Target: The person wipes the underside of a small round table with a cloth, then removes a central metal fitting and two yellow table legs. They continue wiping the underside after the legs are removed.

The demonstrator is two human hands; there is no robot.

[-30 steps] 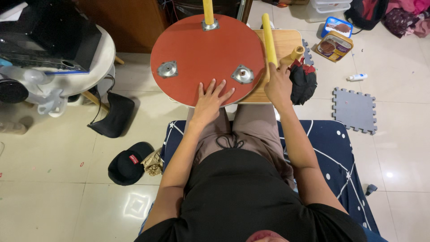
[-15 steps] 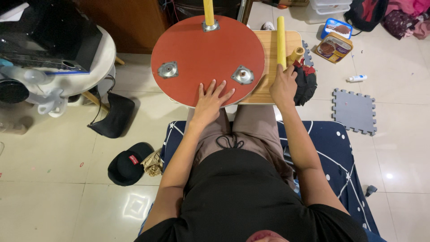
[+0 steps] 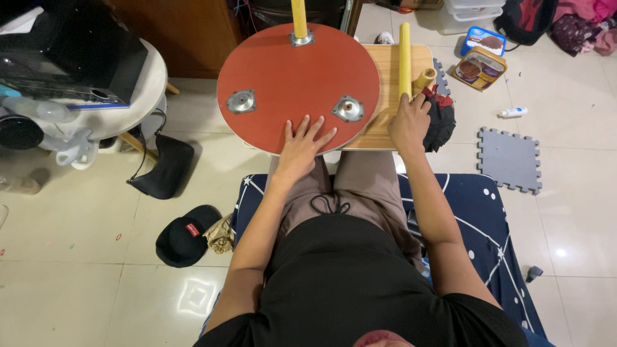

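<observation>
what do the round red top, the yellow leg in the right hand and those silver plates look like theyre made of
Round red top: likely painted or laminated board, flat and matte with an even colour.
Yellow leg held by the right hand: smooth, uniform yellow; painted wood or plastic, cannot tell which.
Silver plates: metal, from the grey shine and central hole.

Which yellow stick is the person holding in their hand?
The yellow leg beside the red round board, gripped by the right hand. The other yellow leg is already fixed in a plate at the board's far edge, untouched.

The left hand (image 3: 303,142) is laid flat, fingers spread, at frame centre; the right hand (image 3: 409,124) is curled closed, right of centre.
</observation>
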